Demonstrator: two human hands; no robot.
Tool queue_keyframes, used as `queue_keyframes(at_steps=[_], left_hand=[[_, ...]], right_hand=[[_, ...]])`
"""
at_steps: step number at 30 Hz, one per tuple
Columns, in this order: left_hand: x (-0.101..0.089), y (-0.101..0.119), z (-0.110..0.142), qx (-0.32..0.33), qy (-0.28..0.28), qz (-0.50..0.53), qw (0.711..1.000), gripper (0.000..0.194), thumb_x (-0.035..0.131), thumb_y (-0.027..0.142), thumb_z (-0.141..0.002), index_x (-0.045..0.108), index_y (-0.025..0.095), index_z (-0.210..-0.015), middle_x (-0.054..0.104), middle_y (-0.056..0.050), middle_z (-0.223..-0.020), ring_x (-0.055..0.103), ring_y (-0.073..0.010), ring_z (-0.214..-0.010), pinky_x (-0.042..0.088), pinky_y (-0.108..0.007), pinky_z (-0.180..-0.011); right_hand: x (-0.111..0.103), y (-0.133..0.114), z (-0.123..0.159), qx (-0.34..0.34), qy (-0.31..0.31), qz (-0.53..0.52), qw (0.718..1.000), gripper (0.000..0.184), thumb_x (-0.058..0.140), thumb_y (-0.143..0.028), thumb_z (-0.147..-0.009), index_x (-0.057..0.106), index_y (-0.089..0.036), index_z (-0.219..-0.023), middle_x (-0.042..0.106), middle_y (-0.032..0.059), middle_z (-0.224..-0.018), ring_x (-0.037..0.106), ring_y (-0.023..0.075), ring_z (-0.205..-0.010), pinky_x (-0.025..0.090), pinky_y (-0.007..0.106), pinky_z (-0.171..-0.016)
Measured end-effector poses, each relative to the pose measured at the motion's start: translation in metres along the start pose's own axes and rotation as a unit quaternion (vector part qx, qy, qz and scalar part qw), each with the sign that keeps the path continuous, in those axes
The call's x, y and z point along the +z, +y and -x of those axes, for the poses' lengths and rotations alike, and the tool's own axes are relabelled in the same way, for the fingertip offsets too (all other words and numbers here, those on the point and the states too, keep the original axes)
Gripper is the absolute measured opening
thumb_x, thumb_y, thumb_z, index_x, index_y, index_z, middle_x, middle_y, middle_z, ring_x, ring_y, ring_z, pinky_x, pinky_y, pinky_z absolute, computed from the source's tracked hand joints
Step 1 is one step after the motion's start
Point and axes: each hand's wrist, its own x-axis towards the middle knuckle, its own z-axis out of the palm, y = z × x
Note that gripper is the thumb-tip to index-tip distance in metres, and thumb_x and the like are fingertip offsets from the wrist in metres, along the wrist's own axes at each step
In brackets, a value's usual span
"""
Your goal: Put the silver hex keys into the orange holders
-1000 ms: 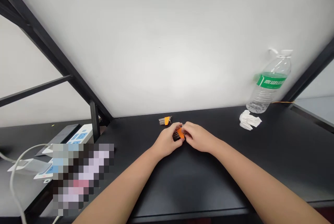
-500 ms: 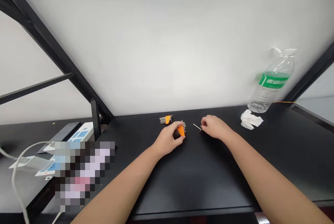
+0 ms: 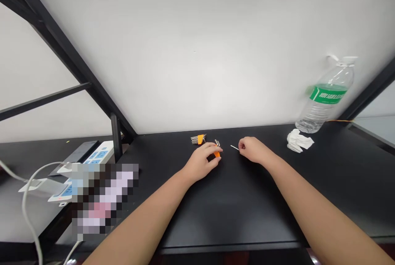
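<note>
We've 1 hex key (image 3: 234, 147) pinched in R hand (image 3: 252, 149), apart from orange holder (image 3: 217, 154) gripped in L hand (image 3: 201, 163); next prob. needs steady L grip.

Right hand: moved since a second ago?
Yes, the right hand has moved rightward, away from the left hand and closer to the crumpled white tissue, which has stayed beside the clear plastic bottle.

I have one hex key set (image 3: 217, 153) within my left grip (image 3: 200, 163), with a second set (image 3: 199, 139) just behind that grip on the bench (image 3: 228, 211). A loose key (image 3: 234, 147) extends leftward from my right grip (image 3: 253, 149). Right of my right grip lies a tissue (image 3: 298, 141), with a bottle (image 3: 327, 94) behind it; a power strip (image 3: 101, 153) is well left of my left grip.
</note>
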Motion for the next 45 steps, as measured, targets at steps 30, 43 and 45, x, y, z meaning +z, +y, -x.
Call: queue_keyframes(at_steps=[30,43,45], left_hand=[[-0.002,0.003,-0.003,-0.048,0.043,0.019,0.998,0.023,0.049,0.028,-0.099,0.067,0.026,-0.114,0.061,-0.008,-0.126,0.06,-0.0216,-0.116,0.051,-0.04,-0.102],[0.001,-0.001,-0.001,-0.068,0.043,0.068,0.994,0.052,0.069,0.023,-0.083,0.052,0.024,-0.132,0.065,-0.008,-0.132,0.064,-0.0234,-0.12,0.051,-0.042,-0.107],[0.001,-0.002,-0.001,-0.068,0.05,0.065,0.994,0.051,0.07,0.023,-0.083,0.052,0.025,-0.131,0.065,-0.008,-0.131,0.064,-0.0234,-0.12,0.052,-0.042,-0.107]], right_hand=[[-0.013,-0.014,0.011,0.036,-0.065,-0.018,0.997,0.008,0.064,-0.013,-0.07,0.067,-0.02,-0.069,0.071,0.0037,-0.074,0.063,0.0164,-0.061,0.04,0.026,-0.053],[-0.01,-0.028,0.023,-0.184,-0.012,-0.077,0.98,0.01,0.054,-0.012,-0.078,0.055,-0.021,-0.075,0.061,-0.0026,-0.074,0.052,0.0117,-0.064,0.037,0.023,-0.061],[-0.009,-0.032,0.024,-0.211,0.011,-0.078,0.974,0.011,0.053,-0.011,-0.081,0.055,-0.02,-0.075,0.061,-0.0018,-0.075,0.052,0.0121,-0.067,0.037,0.023,-0.063]])
